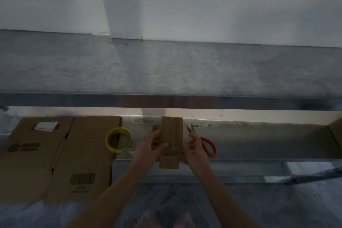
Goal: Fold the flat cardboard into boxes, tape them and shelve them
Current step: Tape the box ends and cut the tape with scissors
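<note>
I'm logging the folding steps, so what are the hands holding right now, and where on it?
Both hold the small brown cardboard box: the left hand grips its left side, the right hand its lower right edge.

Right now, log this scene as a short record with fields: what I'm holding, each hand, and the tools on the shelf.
held item: small brown cardboard box, centre seam facing the camera
left grip: fingers curled round the box's left side
right grip: against the box's right edge; hold unclear
left of box: yellow ring-shaped tape roll, on the grey metal shelf
right of box: orange-handled metal scissors, on the shelf
far left: flattened brown cardboard sheets, not yet folded
</note>
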